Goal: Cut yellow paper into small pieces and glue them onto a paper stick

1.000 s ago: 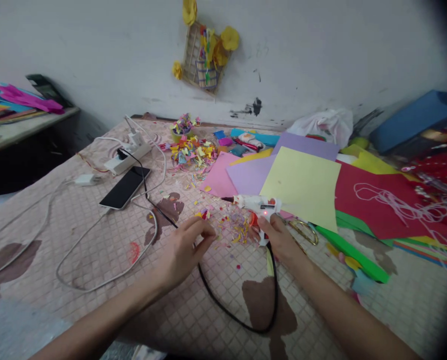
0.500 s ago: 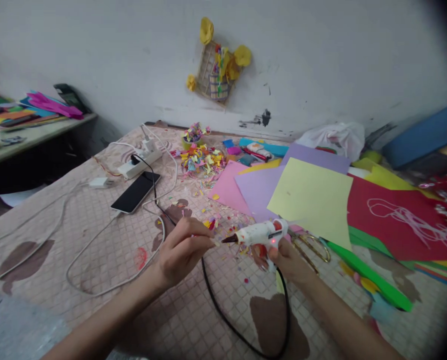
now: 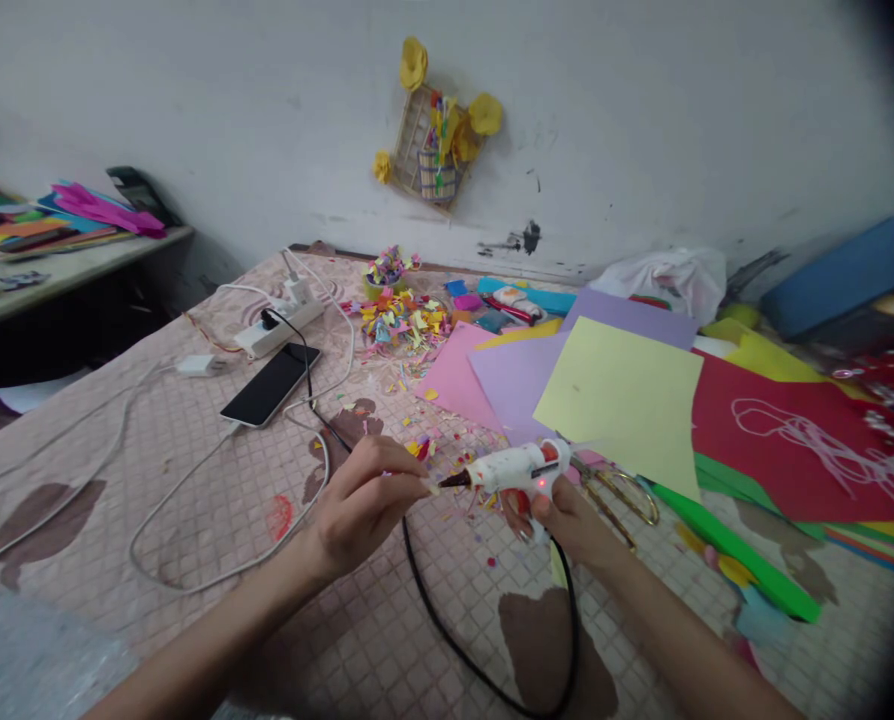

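Observation:
My right hand [image 3: 563,520] is closed round the handle of a white hot glue gun [image 3: 503,468], its red light lit and its dark nozzle pointing left. A clear glue stick juts from the gun's back end. My left hand [image 3: 368,500] pinches a small pale yellow paper piece [image 3: 432,488] between thumb and fingertips. The nozzle tip is at the paper piece, touching it or very nearly so. From the gun's handle a black cord [image 3: 447,640] loops down over the table and passes behind my left hand.
Gold-handled scissors [image 3: 616,500] and a green strip [image 3: 739,555] lie right of the gun. Coloured sheets [image 3: 619,395] spread behind. Cut paper bits [image 3: 406,320] are heaped at the back. To the left are a phone [image 3: 271,385], a power strip [image 3: 278,325] and white cables.
The glue gun has shifted slightly left, bringing its nozzle closer to the paper piece. My left hand has stayed almost still.

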The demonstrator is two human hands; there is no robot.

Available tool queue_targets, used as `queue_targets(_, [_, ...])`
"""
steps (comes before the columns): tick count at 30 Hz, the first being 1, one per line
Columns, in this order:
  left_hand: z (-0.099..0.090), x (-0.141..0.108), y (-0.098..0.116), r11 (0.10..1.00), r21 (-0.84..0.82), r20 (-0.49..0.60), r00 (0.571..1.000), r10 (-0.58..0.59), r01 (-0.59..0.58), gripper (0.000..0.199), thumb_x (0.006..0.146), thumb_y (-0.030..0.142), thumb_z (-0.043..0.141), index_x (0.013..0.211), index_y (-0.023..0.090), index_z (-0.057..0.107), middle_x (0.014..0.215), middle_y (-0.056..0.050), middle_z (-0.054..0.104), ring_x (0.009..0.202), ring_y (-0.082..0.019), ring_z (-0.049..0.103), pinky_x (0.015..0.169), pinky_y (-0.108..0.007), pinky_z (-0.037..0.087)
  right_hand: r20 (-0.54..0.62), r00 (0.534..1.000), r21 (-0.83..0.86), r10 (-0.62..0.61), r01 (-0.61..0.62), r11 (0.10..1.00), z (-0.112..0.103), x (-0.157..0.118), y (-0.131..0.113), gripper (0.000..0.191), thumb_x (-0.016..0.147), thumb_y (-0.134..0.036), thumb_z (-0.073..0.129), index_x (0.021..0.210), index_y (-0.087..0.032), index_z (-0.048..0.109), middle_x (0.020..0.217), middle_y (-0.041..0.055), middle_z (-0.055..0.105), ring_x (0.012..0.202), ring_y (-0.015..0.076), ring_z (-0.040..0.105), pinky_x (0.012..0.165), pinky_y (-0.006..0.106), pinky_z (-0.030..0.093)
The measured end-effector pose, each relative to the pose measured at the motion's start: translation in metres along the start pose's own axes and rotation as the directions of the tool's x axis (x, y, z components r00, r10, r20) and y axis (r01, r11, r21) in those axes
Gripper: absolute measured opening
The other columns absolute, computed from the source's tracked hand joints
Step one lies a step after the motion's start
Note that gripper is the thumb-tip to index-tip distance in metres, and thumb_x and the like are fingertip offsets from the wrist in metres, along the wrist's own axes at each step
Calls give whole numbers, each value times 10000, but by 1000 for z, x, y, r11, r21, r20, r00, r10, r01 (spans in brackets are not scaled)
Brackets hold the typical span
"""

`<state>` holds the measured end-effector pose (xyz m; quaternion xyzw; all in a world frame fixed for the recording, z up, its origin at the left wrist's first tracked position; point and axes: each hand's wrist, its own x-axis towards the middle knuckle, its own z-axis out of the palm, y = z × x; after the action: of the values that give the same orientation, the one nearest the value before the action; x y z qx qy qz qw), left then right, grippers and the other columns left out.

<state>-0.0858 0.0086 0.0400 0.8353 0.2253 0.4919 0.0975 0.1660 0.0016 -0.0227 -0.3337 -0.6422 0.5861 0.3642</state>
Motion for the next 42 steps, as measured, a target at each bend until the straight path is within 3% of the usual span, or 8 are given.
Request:
queue_targets(10, [1, 0, -1, 1000, 12, -23, 1000, -8, 8, 169, 784, 62, 530, 889, 192, 552, 830, -34, 603, 777, -135, 565, 677, -297, 500, 18, 1000, -17, 8, -7, 1000, -1, 1, -1, 540, 750, -679, 387, 560, -179, 464, 503, -4, 446, 481, 119, 399, 491, 266, 303])
queue_targets(26, [-1, -3, -2, 1000, 3, -9, 1000, -25, 25, 247, 744, 5, 544, 910, 186, 561, 853, -37, 597, 802, -140, 568, 699, -299, 495, 22, 1000, -55, -2, 3, 998, -1, 1, -3, 555, 763, -682, 351, 544, -182, 449, 500, -1, 438, 491, 124, 400, 499, 267, 307])
queue_targets(29, [0, -2, -1, 995, 1, -50, 994, -100, 100, 194, 752, 21, 542, 863, 178, 572, 813, -37, 590, 767, -133, 567, 665, -274, 489, -40, 999, -115, 18, -22, 993, -2, -1, 2, 564, 773, -676, 337, 536, -179, 460, 495, 1, 442, 475, 119, 384, 471, 258, 291])
queue_targets(31, [1, -2, -1, 975, -3, -76, 973, -220, 220, 132, 767, 64, 545, 830, 176, 574, 794, -38, 587, 757, -134, 562, 671, -276, 482, -210, 977, -171, 47, -84, 982, -3, 0, 4, 526, 780, -640, 385, 540, -180, 472, 482, -7, 434, 455, 114, 362, 434, 245, 263])
queue_targets(34, [2, -4, -6, 900, -76, -66, 899, -433, 429, 44, 782, 127, 547, 789, 168, 560, 790, -40, 583, 773, -143, 553, 729, -304, 467, -461, 887, -245, 41, -172, 954, -8, 12, 0, 417, 805, -531, 458, 589, -177, 507, 507, -7, 466, 486, 126, 399, 452, 240, 300])
queue_targets(37, [1, -6, -13, 775, -228, 13, 798, -602, 589, 38, 793, 186, 545, 768, 158, 542, 757, -32, 572, 718, -126, 539, 679, -267, 459, -492, 868, -376, -67, -142, 916, -16, 36, -9, 293, 814, -428, 493, 669, -178, 537, 570, -4, 516, 550, 145, 449, 524, 247, 352])
queue_targets(39, [0, -7, -16, 694, -303, 72, 742, -666, 653, 71, 793, 217, 553, 763, 154, 540, 741, -28, 566, 678, -112, 526, 629, -237, 447, -452, 879, -501, -154, -108, 859, -22, 56, -11, 213, 809, -374, 495, 760, -177, 559, 614, -2, 547, 556, 152, 460, 522, 249, 355])
queue_targets(42, [-3, -9, -17, 643, -337, 92, 704, -705, 688, 102, 777, 242, 576, 748, 149, 547, 739, -27, 558, 675, -107, 521, 607, -223, 435, -418, 878, -616, -232, -87, 783, -29, 83, -6, 165, 789, -303, 492, 845, -172, 576, 731, 31, 597, 650, 184, 514, 595, 274, 387])
